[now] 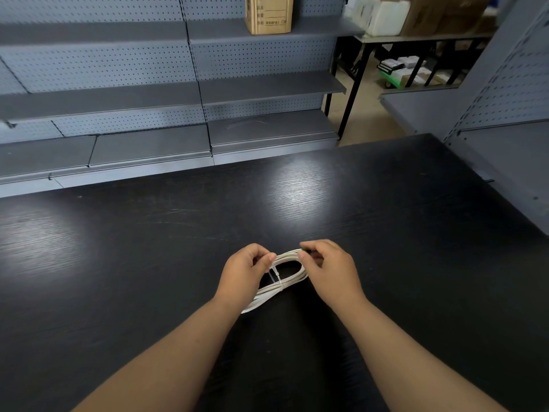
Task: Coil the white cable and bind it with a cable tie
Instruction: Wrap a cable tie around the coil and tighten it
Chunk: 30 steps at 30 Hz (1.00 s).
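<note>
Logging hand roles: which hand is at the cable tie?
The left hand: it pinches the white cable right beside the cable tie. The right hand holds the coil's far bend, away from the tie.

White cable (292, 276), white cable tie (274, 270); black wood-grain table (386, 233); grey perforated shelving (118, 63); tan cardboard box (269, 14).

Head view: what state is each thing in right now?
white cable: coiled into an oval, held by both hands.
cable tie: across the coil by the left hand; locked or not, cannot tell.
left hand: pinches the coil.
right hand: pinches the coil's far end.
cardboard box: upright on a shelf.
</note>
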Tool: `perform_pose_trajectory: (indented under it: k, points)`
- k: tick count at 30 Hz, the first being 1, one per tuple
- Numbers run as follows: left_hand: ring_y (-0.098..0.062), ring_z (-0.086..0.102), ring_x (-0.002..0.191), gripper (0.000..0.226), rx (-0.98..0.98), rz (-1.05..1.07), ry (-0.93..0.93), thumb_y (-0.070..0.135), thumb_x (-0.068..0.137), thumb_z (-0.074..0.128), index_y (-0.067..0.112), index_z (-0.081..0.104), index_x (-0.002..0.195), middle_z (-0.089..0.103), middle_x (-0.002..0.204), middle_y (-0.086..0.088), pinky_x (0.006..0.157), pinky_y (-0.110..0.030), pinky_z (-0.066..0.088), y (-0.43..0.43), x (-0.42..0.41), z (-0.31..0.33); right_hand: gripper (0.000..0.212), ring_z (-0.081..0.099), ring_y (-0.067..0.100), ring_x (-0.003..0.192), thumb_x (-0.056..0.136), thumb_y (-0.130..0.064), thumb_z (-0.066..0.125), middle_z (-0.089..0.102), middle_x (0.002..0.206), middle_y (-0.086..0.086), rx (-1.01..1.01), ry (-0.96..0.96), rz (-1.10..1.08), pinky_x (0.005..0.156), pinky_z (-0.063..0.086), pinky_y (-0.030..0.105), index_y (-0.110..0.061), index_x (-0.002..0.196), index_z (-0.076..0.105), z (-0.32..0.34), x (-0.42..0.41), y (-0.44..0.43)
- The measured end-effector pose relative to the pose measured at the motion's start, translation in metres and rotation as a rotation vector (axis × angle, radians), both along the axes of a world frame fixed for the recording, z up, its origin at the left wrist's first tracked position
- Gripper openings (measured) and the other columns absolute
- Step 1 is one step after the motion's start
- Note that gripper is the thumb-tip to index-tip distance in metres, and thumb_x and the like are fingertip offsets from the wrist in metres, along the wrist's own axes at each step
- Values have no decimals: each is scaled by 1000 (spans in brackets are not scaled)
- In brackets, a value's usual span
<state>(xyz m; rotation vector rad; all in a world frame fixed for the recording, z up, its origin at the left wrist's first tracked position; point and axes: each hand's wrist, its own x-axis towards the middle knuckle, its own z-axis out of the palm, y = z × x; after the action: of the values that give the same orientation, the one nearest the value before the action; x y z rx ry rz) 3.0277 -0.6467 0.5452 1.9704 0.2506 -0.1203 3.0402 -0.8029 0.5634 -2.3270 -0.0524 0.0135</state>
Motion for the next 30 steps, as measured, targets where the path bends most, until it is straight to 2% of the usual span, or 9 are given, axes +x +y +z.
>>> perform_pose_trajectory:
  k: [4, 10, 15, 17, 23, 30]
  points:
    - [-12, 52, 71, 18, 4, -1, 3, 24, 91, 57, 22, 59, 73, 60, 74, -2, 66, -22, 43, 0, 0, 0, 26, 60, 9, 103, 93, -10, 54, 65, 113, -1, 15, 79, 19, 89, 47, 18, -16, 117, 65, -1, -4, -2]
    - [-14, 53, 72, 16, -3, 5, 5, 24, 90, 58, 18, 62, 77, 61, 77, -6, 71, -31, 47, 0, 0, -2, 20, 59, 9, 92, 89, -11, 61, 64, 105, -1, -88, 77, 36, 86, 50, 21, -14, 107, 68, -6, -1, 1]
    - [-13, 52, 72, 16, -14, 12, 7, 24, 91, 58, 20, 61, 75, 60, 75, -2, 71, -29, 46, 0, 0, -2, 37, 54, 13, 107, 85, -19, 67, 53, 120, -1, -192, 122, -17, 90, 45, 23, -16, 121, 58, -6, 6, 2]
    - [-13, 52, 72, 16, -8, 15, 12, 24, 91, 58, 20, 61, 76, 60, 75, -3, 70, -28, 46, 0, 0, -2, 37, 54, 15, 108, 86, -19, 66, 56, 119, 0, -239, 170, -28, 87, 43, 23, -14, 121, 57, -5, 11, 6]
    - [-15, 54, 75, 15, 2, 12, 13, 24, 91, 57, 20, 61, 77, 62, 78, -5, 76, -34, 49, -1, -1, 0, 20, 57, 24, 103, 85, -13, 62, 62, 109, 9, -458, 250, -29, 70, 36, 24, -8, 105, 61, -5, 25, 21]
    - [-13, 54, 74, 17, 14, 5, 8, 24, 92, 56, 22, 60, 75, 61, 76, -1, 71, -26, 46, -1, -3, 0, 24, 54, 23, 106, 88, -13, 62, 59, 112, 7, -548, 109, 16, 72, 38, 26, -10, 111, 57, 0, 23, 23]
